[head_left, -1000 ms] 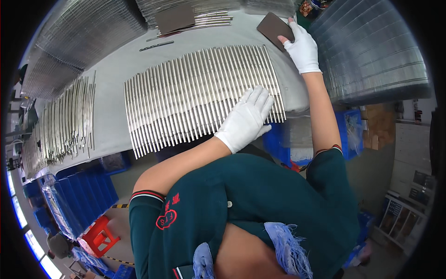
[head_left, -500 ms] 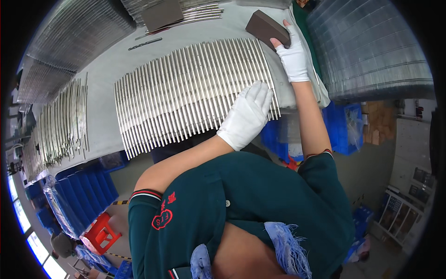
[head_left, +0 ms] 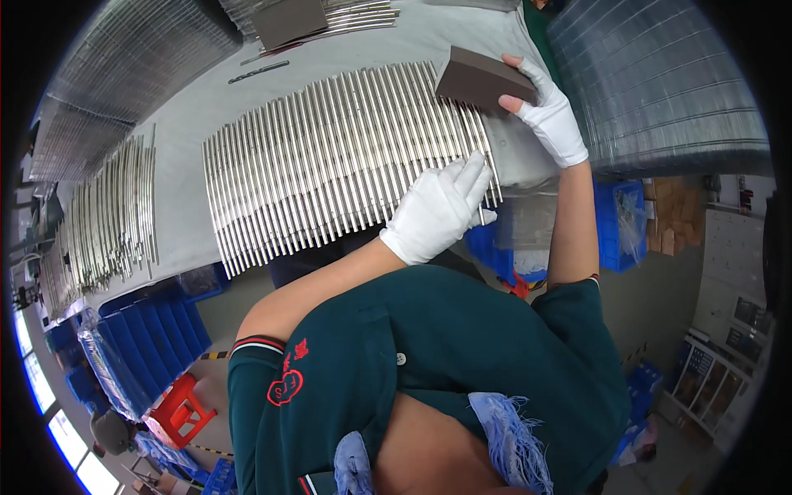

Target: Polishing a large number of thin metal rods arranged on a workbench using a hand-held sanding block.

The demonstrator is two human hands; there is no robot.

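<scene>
A wide row of slim silver metal rods lies side by side on the grey-covered table. My left hand, in a white glove, rests over the near ends of the rods at the row's right side. Its fingers are stretched out, and the thumb sticks out past the rod ends. In my right hand, whose white glove leaves the thumb and a fingertip bare, is a dark brown rectangular block, gripped by its right end. The block is tilted over the far ends of the rightmost rods; whether it touches them I cannot tell.
A drill bit lies behind the row. Another brown block sits by more rods at the back. A second batch of rods lies at the left. Stacked clear plastic trays stand at right, blue bins below.
My right hand has brought the brown block nearer and turned it, from beyond the row to over its right far ends. My left hand's fingers have spread, with the thumb now showing.
</scene>
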